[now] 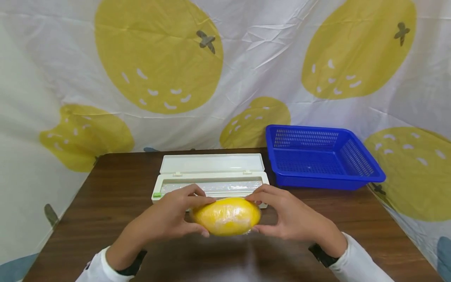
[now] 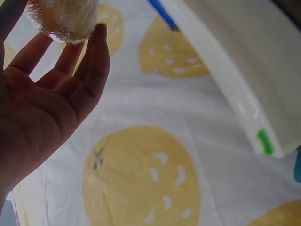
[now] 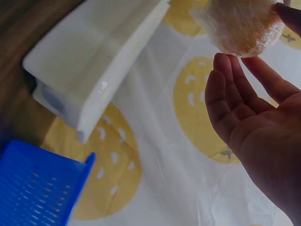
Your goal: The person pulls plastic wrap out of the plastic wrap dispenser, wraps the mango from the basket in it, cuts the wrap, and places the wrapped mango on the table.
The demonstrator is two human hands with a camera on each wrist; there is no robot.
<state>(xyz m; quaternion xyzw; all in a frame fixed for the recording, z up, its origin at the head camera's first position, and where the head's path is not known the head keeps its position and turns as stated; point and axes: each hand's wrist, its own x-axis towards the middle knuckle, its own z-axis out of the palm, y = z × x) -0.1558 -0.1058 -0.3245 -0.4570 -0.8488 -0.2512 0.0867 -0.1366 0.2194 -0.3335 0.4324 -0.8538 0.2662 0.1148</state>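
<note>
Between my two hands is a yellow mango, covered in shiny cling film that bunches a little at its right underside. My left hand pinches its left end, thumb below and fingers above. At the opposite end, my right hand grips it the same way. Both wrist views show the wrapped mango at the fingertips. Just behind it stands a white cling film dispenser, lid raised, a film roll inside; the hands and mango hide part of its front.
A blue perforated basket sits at the back right of the dark wooden table. Behind the table hangs a white cloth printed with large yellow fruit. A green piece marks the dispenser's left end.
</note>
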